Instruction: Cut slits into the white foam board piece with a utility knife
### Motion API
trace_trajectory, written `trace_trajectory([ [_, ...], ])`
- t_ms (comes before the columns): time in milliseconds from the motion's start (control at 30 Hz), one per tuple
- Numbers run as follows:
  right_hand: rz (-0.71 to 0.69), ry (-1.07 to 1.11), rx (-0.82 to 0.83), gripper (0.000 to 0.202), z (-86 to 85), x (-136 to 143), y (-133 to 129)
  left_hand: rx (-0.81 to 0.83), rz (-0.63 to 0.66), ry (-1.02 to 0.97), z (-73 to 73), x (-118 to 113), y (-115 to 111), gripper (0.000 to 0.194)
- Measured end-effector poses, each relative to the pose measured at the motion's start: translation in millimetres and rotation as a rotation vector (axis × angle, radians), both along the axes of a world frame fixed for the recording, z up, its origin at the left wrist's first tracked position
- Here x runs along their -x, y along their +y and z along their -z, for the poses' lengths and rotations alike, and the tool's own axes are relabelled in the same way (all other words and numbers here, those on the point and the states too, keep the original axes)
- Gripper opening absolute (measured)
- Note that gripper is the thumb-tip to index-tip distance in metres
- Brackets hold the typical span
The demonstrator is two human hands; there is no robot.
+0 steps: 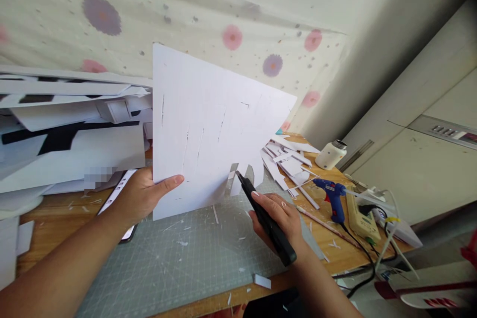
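A white board (208, 119) stands upright above the grey cutting mat (167, 258), with thin dark slits in its face and cut openings near its lower right edge. My left hand (149, 191) grips the board's lower left edge, thumb on the front; its other fingers are hidden behind. My right hand (278, 216) is wrapped round a black utility knife (266, 223), whose tip points up and left at the cut openings. Whether the tip touches the board I cannot tell.
White boards (74, 154) are piled at the left, near a phone (128, 233). Scraps (286, 159), a white jar (331, 154), a blue glue gun (334, 198) and a power strip (363, 218) with cables are at the right. A small white block (263, 281) lies at the front edge.
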State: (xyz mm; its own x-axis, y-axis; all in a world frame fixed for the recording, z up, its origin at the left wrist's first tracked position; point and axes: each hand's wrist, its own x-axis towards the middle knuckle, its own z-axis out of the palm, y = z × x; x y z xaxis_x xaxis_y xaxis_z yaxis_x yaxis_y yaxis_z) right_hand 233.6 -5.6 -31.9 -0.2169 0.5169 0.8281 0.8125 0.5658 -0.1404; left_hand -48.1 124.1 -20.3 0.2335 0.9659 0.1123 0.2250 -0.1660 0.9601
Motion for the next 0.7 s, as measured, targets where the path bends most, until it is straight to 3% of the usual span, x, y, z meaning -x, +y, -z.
trace_trajectory([
  [433, -0.011, -0.006, -0.019, 0.05, -2.8, 2, 8, 0.028, 0.014, 0.046, -4.8, -1, -3, 0.062],
  [700, -0.02, -0.005, 0.008, 0.049, 3.9, 3, 8, 0.01, 0.01, 0.054, -13.3, -4, -9, 0.054],
])
